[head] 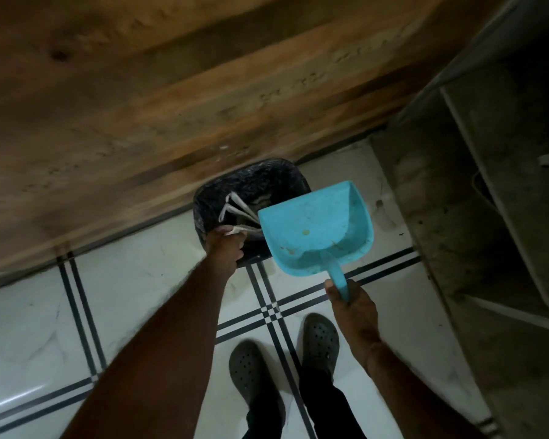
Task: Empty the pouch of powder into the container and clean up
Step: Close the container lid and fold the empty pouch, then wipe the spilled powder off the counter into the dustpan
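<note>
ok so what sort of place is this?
Likely a home kitchen or utility corner, not certain: white tiled floor, a bin with black liner against a wood panel, rough shelving at right, a blue dustpan in the right hand.

- Bin (251, 185): the near right side is hidden behind the dustpan (317, 229), and part of the near rim is behind the left hand (225, 248).
- White scrap (236, 230), gripped by the left hand at the bin's rim: mostly covered by the fingers, so it cannot be identified.
- White strips (235, 204) in the bin: too dim to identify.
- Dustpan handle: its end is buried in the right hand (352, 308).
- Specks (305, 232) in the dustpan: too small to tell.
- Shelf (504, 185): dark, blurred, cut by the right edge.
- Legs (325, 407): cut by the bottom edge.
</note>
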The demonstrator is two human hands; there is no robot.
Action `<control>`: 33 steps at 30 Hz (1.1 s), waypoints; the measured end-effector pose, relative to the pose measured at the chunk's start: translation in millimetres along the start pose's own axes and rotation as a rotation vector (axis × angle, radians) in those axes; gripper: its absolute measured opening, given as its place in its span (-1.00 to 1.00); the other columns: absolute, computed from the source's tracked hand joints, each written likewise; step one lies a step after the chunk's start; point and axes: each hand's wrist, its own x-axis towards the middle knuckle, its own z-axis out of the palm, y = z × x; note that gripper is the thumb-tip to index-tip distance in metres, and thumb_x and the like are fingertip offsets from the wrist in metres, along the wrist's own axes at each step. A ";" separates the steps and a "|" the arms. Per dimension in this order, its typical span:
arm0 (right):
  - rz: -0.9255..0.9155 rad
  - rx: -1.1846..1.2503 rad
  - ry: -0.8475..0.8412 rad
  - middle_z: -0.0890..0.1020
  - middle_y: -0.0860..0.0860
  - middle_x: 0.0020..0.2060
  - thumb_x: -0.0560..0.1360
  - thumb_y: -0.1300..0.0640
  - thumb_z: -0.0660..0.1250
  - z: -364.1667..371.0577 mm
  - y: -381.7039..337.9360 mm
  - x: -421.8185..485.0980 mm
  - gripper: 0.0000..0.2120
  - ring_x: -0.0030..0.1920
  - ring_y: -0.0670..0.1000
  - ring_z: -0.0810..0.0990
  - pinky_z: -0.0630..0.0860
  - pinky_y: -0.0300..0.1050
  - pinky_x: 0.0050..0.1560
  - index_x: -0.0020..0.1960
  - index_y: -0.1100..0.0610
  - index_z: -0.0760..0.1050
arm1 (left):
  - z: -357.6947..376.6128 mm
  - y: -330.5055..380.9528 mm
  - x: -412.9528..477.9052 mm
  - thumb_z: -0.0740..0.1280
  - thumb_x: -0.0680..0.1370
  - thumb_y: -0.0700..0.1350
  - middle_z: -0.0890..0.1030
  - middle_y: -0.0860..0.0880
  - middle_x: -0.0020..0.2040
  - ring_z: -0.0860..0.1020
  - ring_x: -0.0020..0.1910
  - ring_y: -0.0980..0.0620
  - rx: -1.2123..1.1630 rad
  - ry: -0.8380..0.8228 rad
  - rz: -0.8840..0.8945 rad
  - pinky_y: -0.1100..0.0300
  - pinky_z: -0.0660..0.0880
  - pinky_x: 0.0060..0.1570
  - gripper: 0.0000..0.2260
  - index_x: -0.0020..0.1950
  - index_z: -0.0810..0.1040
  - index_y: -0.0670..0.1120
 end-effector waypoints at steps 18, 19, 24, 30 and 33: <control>0.164 0.396 0.019 0.60 0.08 -0.23 0.56 -0.13 0.41 -234.8 -130.9 -288.7 -0.69 -0.23 0.02 0.56 0.55 -0.10 -0.22 0.00 0.14 0.58 | -57.6 104.5 -448.4 0.42 0.55 0.15 0.59 -0.11 0.36 0.54 0.34 -0.14 1.094 -0.103 1.019 -0.11 0.51 0.25 -0.43 0.50 0.43 -0.02; 0.167 0.425 0.038 0.60 0.10 -0.22 0.56 -0.11 0.42 -251.0 -127.8 -305.5 -0.68 -0.23 0.02 0.56 0.55 -0.09 -0.21 0.01 0.17 0.59 | -51.5 105.8 -473.6 0.40 0.56 0.15 0.56 -0.12 0.40 0.51 0.38 -0.14 1.118 -0.123 1.053 -0.08 0.48 0.29 -0.43 0.52 0.42 -0.03; 0.180 0.568 0.134 0.55 0.05 -0.33 0.59 -0.03 0.39 -309.3 -107.0 -349.3 -0.69 -0.31 0.00 0.49 0.48 -0.20 -0.35 -0.01 0.24 0.59 | -0.7 105.6 -558.0 0.38 0.57 0.18 0.49 -0.13 0.47 0.42 0.46 -0.14 1.162 -0.291 1.239 -0.03 0.35 0.40 -0.40 0.55 0.38 -0.04; 0.164 0.728 0.208 0.45 0.05 -0.30 0.66 0.06 0.31 -373.4 -101.0 -355.3 -0.76 -0.34 -0.08 0.38 0.39 -0.22 -0.33 -0.02 0.24 0.52 | 84.3 101.7 -630.3 0.40 0.55 0.18 0.49 -0.15 0.44 0.45 0.41 -0.18 1.268 -0.417 1.427 -0.06 0.42 0.35 -0.39 0.53 0.39 -0.04; 0.144 0.731 0.212 0.46 0.04 -0.30 0.67 0.07 0.30 -399.9 -101.4 -346.3 -0.74 -0.34 -0.08 0.39 0.39 -0.26 -0.37 0.05 0.29 0.55 | 120.3 99.1 -647.6 0.41 0.54 0.19 0.52 -0.16 0.41 0.47 0.38 -0.18 1.288 -0.460 1.471 -0.06 0.44 0.31 -0.38 0.51 0.41 -0.06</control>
